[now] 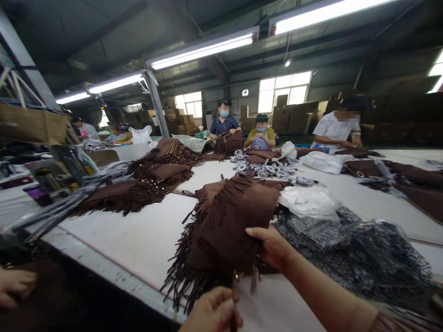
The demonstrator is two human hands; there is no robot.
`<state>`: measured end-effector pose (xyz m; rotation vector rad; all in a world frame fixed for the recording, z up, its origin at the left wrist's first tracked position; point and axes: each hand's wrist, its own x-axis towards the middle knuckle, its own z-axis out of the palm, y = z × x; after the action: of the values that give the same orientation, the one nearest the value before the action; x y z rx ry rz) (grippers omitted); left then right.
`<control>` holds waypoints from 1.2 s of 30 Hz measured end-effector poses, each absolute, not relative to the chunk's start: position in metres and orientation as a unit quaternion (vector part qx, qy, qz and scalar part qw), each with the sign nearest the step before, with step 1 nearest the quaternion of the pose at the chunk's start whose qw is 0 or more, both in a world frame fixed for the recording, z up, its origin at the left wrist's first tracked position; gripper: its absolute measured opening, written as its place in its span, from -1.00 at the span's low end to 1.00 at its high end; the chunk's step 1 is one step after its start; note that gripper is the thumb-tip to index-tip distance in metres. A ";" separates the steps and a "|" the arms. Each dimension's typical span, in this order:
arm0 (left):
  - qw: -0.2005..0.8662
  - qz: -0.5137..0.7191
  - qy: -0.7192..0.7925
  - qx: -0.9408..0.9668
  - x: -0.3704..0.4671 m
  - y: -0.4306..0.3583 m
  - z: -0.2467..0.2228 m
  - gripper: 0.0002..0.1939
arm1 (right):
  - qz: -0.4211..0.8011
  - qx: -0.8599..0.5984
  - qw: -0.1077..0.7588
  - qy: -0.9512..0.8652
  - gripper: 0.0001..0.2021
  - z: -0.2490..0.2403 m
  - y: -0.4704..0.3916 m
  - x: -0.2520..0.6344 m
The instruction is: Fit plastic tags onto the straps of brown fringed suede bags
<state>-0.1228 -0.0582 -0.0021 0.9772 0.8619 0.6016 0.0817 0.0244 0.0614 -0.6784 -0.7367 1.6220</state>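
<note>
A dark brown fringed bag (228,226) lies on the white table in front of me, its long fringe spread to the left and toward the table's edge. My right hand (272,246) grips its right side, thumb on top and fingers underneath. Below the bag, my left hand (216,309) is closed in a pinch on a thin brown strap (234,318), close to small gold hardware (236,276) at the bag's lower edge. The strap's far end is hidden. A short piece dangling beside the hardware is blurred.
More fringed bags (121,193) are heaped to the left, near bundled grey straps (79,193). Rolled grey straps (266,170), white plastic (311,200) and black-patterned plastic (346,249) lie beyond and right. Another person's hand (15,286) is at the left edge. Several co-workers sit or stand across the table.
</note>
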 end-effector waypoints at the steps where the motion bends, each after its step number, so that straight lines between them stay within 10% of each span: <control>1: 0.768 0.299 0.383 0.418 -0.115 -0.056 0.006 -0.49 | 0.681 -0.296 0.573 -0.345 -0.53 0.073 0.035 0.084; 10: 0.760 0.431 0.447 0.191 -0.035 0.001 0.016 -0.92 | 0.401 -0.556 0.490 -0.538 -0.73 0.073 0.066 0.123; 23: 0.788 0.444 0.404 0.139 0.003 -0.012 -0.023 -0.87 | 0.554 -0.614 0.303 -0.474 -0.87 -0.034 -0.081 0.115; 30: 0.813 0.426 0.386 0.092 -0.005 0.002 -0.047 -0.86 | 0.025 -0.760 0.249 -0.600 -0.69 -0.003 -0.068 0.247; 36: 0.808 0.416 0.386 0.157 -0.002 0.002 -0.052 -0.71 | -0.072 -0.799 0.037 -0.596 -0.70 0.004 -0.009 0.316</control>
<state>-0.0016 0.0025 -0.0519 0.3362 0.8252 0.8907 0.3164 -0.0087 0.0037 -2.4507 -1.8304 -0.2211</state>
